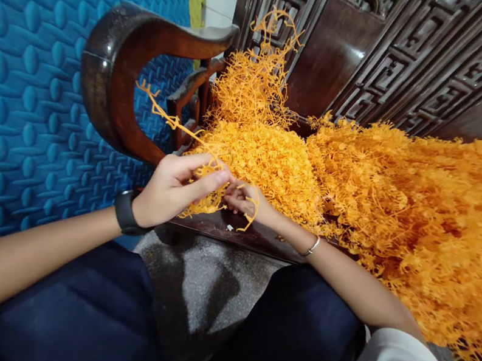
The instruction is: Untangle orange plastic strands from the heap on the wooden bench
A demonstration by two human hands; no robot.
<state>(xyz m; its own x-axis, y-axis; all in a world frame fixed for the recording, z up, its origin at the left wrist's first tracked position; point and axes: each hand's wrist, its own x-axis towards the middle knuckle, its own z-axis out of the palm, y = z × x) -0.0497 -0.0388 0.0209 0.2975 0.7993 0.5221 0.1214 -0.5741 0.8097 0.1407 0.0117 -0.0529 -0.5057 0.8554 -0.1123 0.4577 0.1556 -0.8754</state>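
My left hand [178, 185], with a black watch on its wrist, is closed in a pinch on a thin orange plastic sprig [172, 120] that sticks out up and to the left. My right hand [249, 201], a silver bracelet on its wrist, is curled on the other end of the same tangle, its fingers partly hidden. Both hands hover over the front edge of a dark wooden seat [236, 235]. Right behind them lies a big heap of orange plastic sprigs [404, 201] that spreads far to the right.
A curved dark wooden armrest [116, 67] rises at the left of the seat. Carved wooden panels [405, 54] form the back. A blue padded mat [22, 76] covers the left side. My knees in dark trousers and grey floor [198, 296] are below.
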